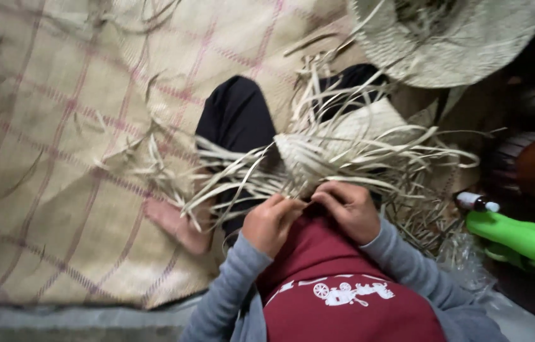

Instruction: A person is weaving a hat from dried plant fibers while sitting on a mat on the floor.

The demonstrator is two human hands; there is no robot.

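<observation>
item: half-woven straw piece (318,149), in my lap
my left hand (270,221) and right hand (349,209) are pinching its loose strips (236,183), hands close together over the woven mat (58,158).

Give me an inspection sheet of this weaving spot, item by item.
Surface: woven floor mat with pink check lines.
Job's things: half-woven piece with loose pale strips fanning out, on the lap.
Clutter: stray strips on the mat; finished woven hat; green plastic bottle.
Grippers: left hand and right hand both pinch strips at the piece's near edge.
Cables: nothing seen.
Surroundings: dark round object at right, unclear.
</observation>
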